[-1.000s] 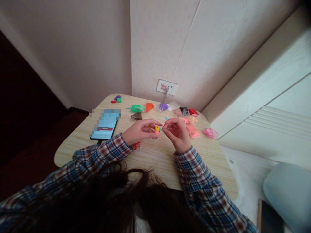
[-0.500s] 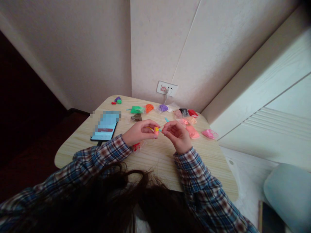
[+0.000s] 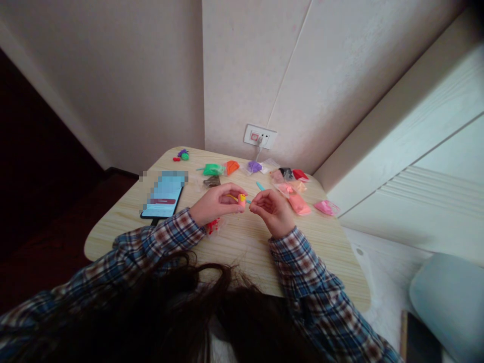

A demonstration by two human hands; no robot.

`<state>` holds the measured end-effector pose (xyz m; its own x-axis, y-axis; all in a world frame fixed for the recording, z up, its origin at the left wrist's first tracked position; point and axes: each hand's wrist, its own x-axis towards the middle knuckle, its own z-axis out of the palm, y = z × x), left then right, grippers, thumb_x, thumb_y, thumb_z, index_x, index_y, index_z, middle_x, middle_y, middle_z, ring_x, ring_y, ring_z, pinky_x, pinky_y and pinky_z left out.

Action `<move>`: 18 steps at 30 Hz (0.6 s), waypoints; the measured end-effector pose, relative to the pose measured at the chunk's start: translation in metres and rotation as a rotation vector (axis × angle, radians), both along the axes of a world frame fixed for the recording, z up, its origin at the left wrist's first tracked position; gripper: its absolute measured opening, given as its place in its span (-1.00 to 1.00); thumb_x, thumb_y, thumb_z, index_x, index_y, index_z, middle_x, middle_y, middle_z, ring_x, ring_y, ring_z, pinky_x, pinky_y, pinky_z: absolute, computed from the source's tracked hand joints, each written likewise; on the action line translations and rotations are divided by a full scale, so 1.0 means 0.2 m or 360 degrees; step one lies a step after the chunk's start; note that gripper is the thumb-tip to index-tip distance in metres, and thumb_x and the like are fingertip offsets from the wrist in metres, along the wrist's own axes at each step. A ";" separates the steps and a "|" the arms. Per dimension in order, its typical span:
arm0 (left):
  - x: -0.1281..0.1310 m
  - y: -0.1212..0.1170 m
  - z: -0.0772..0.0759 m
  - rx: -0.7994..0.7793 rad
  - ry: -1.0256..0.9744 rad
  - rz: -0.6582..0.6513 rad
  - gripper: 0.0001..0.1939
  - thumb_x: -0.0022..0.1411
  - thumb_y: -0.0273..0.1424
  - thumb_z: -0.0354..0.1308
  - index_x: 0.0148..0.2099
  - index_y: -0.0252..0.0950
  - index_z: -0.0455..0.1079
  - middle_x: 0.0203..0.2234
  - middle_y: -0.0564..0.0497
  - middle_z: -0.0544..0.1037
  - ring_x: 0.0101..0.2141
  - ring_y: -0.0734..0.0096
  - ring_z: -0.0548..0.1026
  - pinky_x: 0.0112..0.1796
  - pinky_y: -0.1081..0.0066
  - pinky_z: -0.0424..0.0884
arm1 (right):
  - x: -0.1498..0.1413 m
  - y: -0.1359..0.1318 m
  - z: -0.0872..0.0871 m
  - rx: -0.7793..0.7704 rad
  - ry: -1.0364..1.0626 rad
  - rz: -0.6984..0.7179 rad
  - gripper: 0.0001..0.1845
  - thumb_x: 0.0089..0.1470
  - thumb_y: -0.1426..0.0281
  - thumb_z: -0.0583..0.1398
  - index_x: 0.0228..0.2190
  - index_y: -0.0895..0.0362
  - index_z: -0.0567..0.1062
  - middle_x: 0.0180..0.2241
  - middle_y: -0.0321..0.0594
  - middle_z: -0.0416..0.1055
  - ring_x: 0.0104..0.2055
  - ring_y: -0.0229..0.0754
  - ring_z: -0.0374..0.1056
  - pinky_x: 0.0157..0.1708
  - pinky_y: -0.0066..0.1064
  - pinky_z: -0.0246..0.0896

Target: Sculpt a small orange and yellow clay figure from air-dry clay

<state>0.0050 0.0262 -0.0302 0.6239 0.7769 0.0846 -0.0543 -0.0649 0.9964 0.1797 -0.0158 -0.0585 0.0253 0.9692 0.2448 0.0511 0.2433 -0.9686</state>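
Head view, forward (and down), above hands (image 3: 212, 204)

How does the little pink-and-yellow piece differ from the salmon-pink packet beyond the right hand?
The pink-and-yellow piece shows two colours; the salmon-pink packet shows mainly one. The piece is smaller than the packet. The piece is held in the left hand; the packet lies on the table. Both show pinkish colour.

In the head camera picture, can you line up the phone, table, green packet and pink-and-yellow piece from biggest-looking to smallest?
1. Table
2. Phone
3. Green packet
4. Pink-and-yellow piece, in the left hand
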 end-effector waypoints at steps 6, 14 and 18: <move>0.00 0.00 -0.01 0.0007 0.0003 -0.0005 -0.65 -0.13 -0.50 0.29 -0.23 -0.38 0.33 -0.36 0.03 0.46 -0.39 0.50 0.47 -0.27 0.40 0.40 | -0.01 0.00 0.01 -0.0016 0.0062 0.0012 -0.60 -0.27 0.15 0.34 -0.51 0.11 0.31 -0.56 -0.38 0.34 -0.51 -0.35 0.29 -0.47 -0.44 0.25; 0.00 -0.01 0.00 0.0021 0.0048 -0.0003 -0.67 -0.10 -0.50 0.27 -0.23 -0.40 0.32 -0.38 0.03 0.45 -0.38 0.51 0.46 -0.25 0.40 0.39 | 0.01 0.00 0.02 -0.0034 0.0122 -0.0037 -0.61 -0.29 0.18 0.36 -0.50 0.12 0.34 -0.59 -0.39 0.37 -0.54 -0.35 0.34 -0.48 -0.44 0.29; 0.00 0.00 0.00 0.0028 0.0043 -0.0015 -0.66 -0.10 -0.49 0.27 -0.22 -0.39 0.32 -0.38 0.04 0.45 -0.38 0.50 0.46 -0.27 0.42 0.39 | 0.02 0.00 0.02 -0.0066 0.0120 -0.0014 -0.60 -0.26 0.14 0.33 -0.46 0.12 0.34 -0.55 -0.35 0.41 -0.51 -0.32 0.38 -0.43 -0.40 0.34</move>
